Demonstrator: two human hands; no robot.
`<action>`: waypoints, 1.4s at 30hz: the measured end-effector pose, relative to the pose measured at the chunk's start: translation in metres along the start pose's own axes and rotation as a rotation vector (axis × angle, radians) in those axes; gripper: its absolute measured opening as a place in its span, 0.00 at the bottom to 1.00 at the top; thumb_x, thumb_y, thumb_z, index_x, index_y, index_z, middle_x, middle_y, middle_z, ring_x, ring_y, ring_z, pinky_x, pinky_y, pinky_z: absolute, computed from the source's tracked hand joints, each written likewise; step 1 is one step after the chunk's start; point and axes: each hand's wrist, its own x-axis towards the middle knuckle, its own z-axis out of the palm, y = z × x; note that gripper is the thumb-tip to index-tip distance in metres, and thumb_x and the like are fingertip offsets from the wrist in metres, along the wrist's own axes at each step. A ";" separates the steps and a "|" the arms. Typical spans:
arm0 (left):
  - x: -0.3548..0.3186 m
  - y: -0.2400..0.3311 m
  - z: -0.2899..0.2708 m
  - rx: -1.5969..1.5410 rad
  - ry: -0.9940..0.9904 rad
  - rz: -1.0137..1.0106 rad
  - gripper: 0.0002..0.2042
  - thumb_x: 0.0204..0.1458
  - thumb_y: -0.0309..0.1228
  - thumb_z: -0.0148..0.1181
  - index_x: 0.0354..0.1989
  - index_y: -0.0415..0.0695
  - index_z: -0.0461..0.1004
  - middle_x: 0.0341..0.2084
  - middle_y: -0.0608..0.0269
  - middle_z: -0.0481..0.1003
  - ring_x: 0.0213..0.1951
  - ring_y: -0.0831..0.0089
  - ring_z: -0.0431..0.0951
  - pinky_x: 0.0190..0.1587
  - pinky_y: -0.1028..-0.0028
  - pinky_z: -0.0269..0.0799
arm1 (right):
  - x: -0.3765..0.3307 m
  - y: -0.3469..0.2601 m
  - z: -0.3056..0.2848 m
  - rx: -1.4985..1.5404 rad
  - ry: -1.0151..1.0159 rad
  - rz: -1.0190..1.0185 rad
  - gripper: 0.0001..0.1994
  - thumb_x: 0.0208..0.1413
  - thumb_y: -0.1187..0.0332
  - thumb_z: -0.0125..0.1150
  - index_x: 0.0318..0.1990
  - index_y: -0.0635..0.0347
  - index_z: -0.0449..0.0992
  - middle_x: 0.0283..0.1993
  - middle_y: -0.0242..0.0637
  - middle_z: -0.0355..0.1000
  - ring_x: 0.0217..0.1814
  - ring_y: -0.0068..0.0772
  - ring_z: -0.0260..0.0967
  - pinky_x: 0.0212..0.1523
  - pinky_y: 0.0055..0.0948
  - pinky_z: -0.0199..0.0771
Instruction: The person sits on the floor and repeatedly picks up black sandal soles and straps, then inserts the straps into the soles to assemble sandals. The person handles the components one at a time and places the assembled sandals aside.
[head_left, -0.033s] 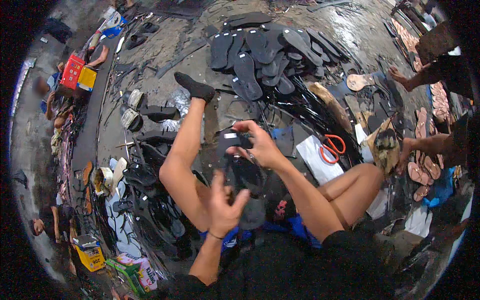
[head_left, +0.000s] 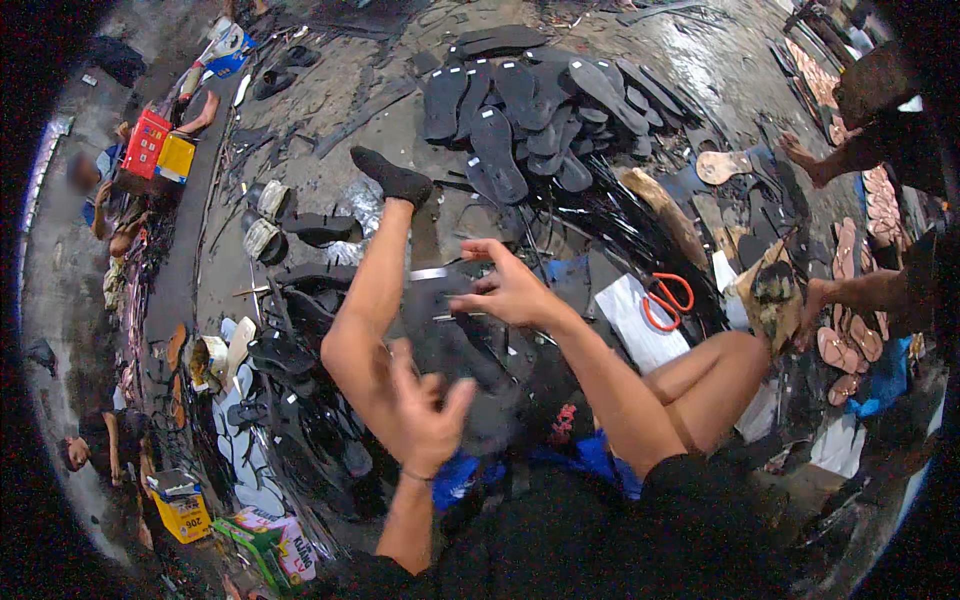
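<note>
A black shoe sole (head_left: pixel 425 312), smeared by motion, is between my hands, with a white label at its far end. My right hand (head_left: pixel 510 290) is at the sole's right side, its thumb and fingers curved and apart. Whether its fingertips touch the sole I cannot tell. A small, thin, pale object shows by these fingertips, too small to name. My left hand (head_left: pixel 430 410) is nearer to me, slightly blurred, with thumb and fingers spread and nothing visible in it. Beyond my hands lies a heap of black soles (head_left: pixel 495 150), several with white labels.
Orange-handled scissors (head_left: pixel 668 302) lie on white paper (head_left: pixel 640 325) at the right. Black footwear (head_left: pixel 280 350) and a roll of tape (head_left: pixel 208 362) are on the left. Pink sandals (head_left: pixel 840 345) and another person's bare feet (head_left: pixel 812 310) are at far right. My socked foot (head_left: pixel 395 180) points toward the heap.
The labelled end of the black sole has shifted left, away from my right fingers, which have spread. My left hand has moved slightly left and down.
</note>
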 end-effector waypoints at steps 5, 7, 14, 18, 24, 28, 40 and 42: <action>-0.006 -0.010 -0.131 -0.014 0.517 -0.022 0.46 0.53 0.23 0.65 0.75 0.40 0.39 0.69 0.44 0.56 0.67 0.56 0.61 0.66 0.62 0.60 | 0.120 0.077 -0.044 -0.839 0.216 0.149 0.35 0.49 0.57 0.73 0.61 0.63 0.64 0.69 0.58 0.55 0.62 0.59 0.65 0.60 0.49 0.69; -0.031 -0.077 -0.186 0.624 0.638 -0.021 0.44 0.54 0.27 0.66 0.75 0.40 0.42 0.70 0.43 0.56 0.70 0.53 0.57 0.69 0.57 0.54 | 0.160 0.114 -0.055 -1.043 0.336 0.150 0.35 0.48 0.60 0.73 0.60 0.64 0.64 0.70 0.59 0.54 0.65 0.61 0.60 0.62 0.50 0.67; 0.022 -0.026 -0.101 0.096 0.476 0.192 0.35 0.60 0.29 0.61 0.73 0.39 0.49 0.68 0.46 0.59 0.69 0.56 0.59 0.68 0.55 0.57 | 0.158 0.083 -0.041 -0.619 0.333 0.064 0.31 0.43 0.60 0.73 0.53 0.68 0.70 0.55 0.52 0.71 0.59 0.53 0.68 0.59 0.41 0.71; 0.063 0.011 -0.067 -0.518 0.404 0.109 0.35 0.60 0.29 0.61 0.72 0.36 0.49 0.65 0.47 0.62 0.65 0.58 0.64 0.65 0.59 0.61 | 0.018 0.017 0.030 -0.413 -0.111 -0.351 0.28 0.46 0.60 0.71 0.53 0.64 0.73 0.51 0.50 0.74 0.54 0.49 0.72 0.55 0.41 0.72; -0.021 -0.038 -0.090 0.265 0.281 -0.100 0.41 0.50 0.30 0.72 0.69 0.36 0.53 0.61 0.51 0.65 0.60 0.62 0.66 0.65 0.64 0.59 | -0.036 0.060 -0.015 -0.859 -0.285 0.352 0.18 0.49 0.54 0.71 0.33 0.63 0.79 0.36 0.49 0.79 0.44 0.55 0.78 0.43 0.48 0.79; -0.037 -0.063 -0.071 0.414 0.306 -0.020 0.44 0.46 0.33 0.74 0.70 0.38 0.53 0.60 0.44 0.65 0.61 0.51 0.64 0.66 0.57 0.56 | -0.065 0.123 -0.046 -1.146 -0.025 0.307 0.20 0.49 0.55 0.71 0.32 0.67 0.78 0.32 0.55 0.78 0.39 0.52 0.79 0.40 0.47 0.79; 0.052 0.019 0.025 -0.492 -0.151 0.050 0.21 0.63 0.28 0.57 0.63 0.34 0.66 0.47 0.59 0.78 0.43 0.77 0.77 0.42 0.78 0.74 | -0.091 -0.029 -0.031 0.202 -0.314 0.356 0.13 0.60 0.61 0.66 0.38 0.65 0.81 0.32 0.33 0.79 0.35 0.24 0.76 0.37 0.29 0.77; 0.074 0.033 0.021 -0.563 -0.156 0.109 0.21 0.63 0.29 0.59 0.62 0.34 0.68 0.45 0.61 0.79 0.40 0.79 0.77 0.42 0.79 0.74 | -0.117 -0.051 -0.023 0.190 -0.329 0.371 0.12 0.61 0.63 0.66 0.39 0.66 0.80 0.32 0.34 0.79 0.35 0.24 0.77 0.36 0.26 0.76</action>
